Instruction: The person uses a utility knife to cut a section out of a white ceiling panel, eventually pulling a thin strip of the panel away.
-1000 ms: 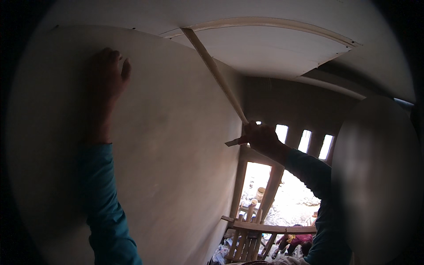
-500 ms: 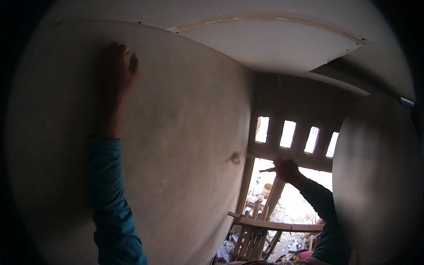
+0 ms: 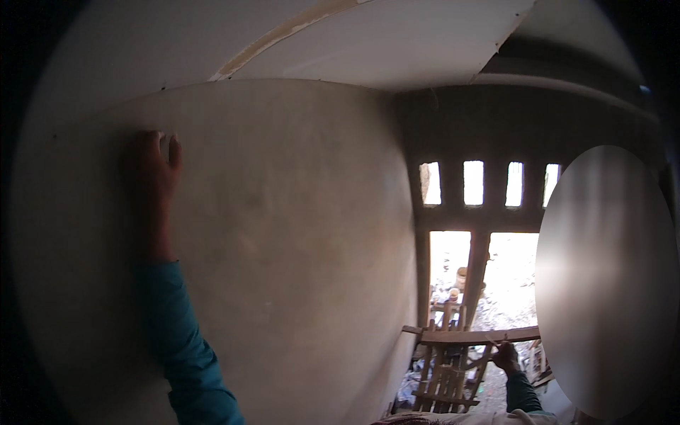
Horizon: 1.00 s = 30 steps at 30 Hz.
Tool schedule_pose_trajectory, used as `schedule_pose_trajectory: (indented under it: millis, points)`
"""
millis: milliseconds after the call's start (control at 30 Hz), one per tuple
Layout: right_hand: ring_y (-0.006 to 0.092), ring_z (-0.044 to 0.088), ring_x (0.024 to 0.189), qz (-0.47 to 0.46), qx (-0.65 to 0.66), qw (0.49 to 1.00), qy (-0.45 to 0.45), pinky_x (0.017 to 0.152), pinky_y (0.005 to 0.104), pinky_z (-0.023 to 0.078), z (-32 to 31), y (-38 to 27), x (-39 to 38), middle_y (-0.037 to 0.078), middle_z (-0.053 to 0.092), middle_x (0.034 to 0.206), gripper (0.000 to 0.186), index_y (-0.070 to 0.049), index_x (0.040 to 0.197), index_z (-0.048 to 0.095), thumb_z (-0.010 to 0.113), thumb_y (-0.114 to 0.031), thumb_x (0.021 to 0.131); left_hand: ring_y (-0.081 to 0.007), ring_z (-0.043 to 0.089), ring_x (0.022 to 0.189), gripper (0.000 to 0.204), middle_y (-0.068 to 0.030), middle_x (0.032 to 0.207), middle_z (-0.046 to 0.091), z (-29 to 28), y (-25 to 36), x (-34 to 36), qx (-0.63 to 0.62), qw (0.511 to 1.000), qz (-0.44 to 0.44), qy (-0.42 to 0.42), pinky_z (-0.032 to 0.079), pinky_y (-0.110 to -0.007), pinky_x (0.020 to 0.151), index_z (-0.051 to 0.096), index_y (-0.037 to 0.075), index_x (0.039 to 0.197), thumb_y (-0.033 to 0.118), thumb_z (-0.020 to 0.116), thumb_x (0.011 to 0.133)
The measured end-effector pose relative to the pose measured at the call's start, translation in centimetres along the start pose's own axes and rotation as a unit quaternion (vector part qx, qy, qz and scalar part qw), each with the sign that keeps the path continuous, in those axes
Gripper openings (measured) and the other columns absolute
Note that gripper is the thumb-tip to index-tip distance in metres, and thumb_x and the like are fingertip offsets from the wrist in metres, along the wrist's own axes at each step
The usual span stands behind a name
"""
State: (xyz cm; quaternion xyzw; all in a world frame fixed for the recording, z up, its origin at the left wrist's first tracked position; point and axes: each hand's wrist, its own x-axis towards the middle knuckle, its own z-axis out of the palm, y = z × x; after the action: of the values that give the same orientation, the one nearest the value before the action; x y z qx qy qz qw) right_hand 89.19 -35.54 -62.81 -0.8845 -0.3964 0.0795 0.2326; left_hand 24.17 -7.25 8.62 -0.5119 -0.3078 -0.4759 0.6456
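My left hand rests high on the grey plastered wall, just below the ceiling joint. Its fingers are bent, with the thumb apart from them. Low at the right, beside a wooden beam, my right hand is closed on a thin, flat tool, small and dark against the glare. Both my forearms are in teal sleeves.
The white ceiling board has a beige seam and a dark gap beside it. Four small openings sit above a bright doorway. Wooden slats and buckets show below. A blurred oval hides the right side.
The beige strip held in my right hand a second ago is out of it. That hand has dropped to beam level with the flat tool. The view has shifted; my left hand stays on the wall.
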Motion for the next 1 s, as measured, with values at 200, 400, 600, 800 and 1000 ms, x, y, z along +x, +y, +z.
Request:
schedule_pose_trajectory:
  millis: [200,400,600,800,1000]
  points:
    - [0.0438,0.066,0.085,0.181,-0.028,0.906,0.382,0.076,0.0526,0.053,3.1,15.8,0.4,0.023,0.067,0.089,0.026,0.001,0.101,0.063,0.061,-0.022,0.09,-0.0311,0.069,0.094,0.031,-0.016,0.102,0.071,-0.4,0.6,1.2,-0.01,0.999,-0.042,-0.027,0.055,-0.042,0.081,0.07,0.002,0.105,0.032,0.067,0.097]
    - [0.0427,0.067,0.103,0.219,-0.003,0.885,0.411,0.093,0.0497,0.053,-1.0,17.3,-2.5,0.027,0.068,0.114,0.042,0.006,0.125,0.06,0.065,-0.013,0.088,-0.0286,0.066,0.112,0.03,-0.0168,0.114,0.067,0.2,11.8,7.7,-0.737,0.476,-0.469,-0.105,0.057,-0.041,0.098,0.063,-0.005,0.122,0.017,0.063,0.102]
    - [0.0436,0.064,0.096,0.128,0.102,0.94,0.298,0.088,0.0507,0.051,1.6,11.4,-5.5,0.023,0.066,0.097,0.019,0.0,0.101,0.061,0.062,-0.008,0.083,-0.0386,0.057,0.127,0.037,-0.0286,0.128,0.056,-1.3,18.3,17.7,-0.857,0.12,-0.496,-0.07,0.05,-0.049,0.116,0.044,-0.015,0.138,0.002,0.048,0.105]
    - [0.0438,0.063,0.091,0.127,0.106,0.959,0.229,0.084,0.0511,0.051,5.3,11.0,-8.8,0.024,0.064,0.09,0.013,0.001,0.094,0.062,0.061,-0.009,0.085,-0.0411,0.055,0.13,0.039,-0.0313,0.142,0.052,4.1,13.8,20.4,-0.836,0.322,-0.436,-0.091,0.05,-0.051,0.114,0.046,-0.013,0.141,0.0,0.044,0.105]
    - [0.0446,0.066,0.093,0.238,0.082,0.942,0.221,0.084,0.0538,0.052,7.4,16.5,-13.8,0.024,0.068,0.094,0.013,0.001,0.094,0.063,0.062,-0.01,0.087,-0.0376,0.059,0.125,0.033,-0.0263,0.137,0.057,0.3,18.4,20.2,-0.839,0.072,-0.538,-0.042,0.054,-0.05,0.109,0.054,-0.014,0.133,0.001,0.047,0.104]
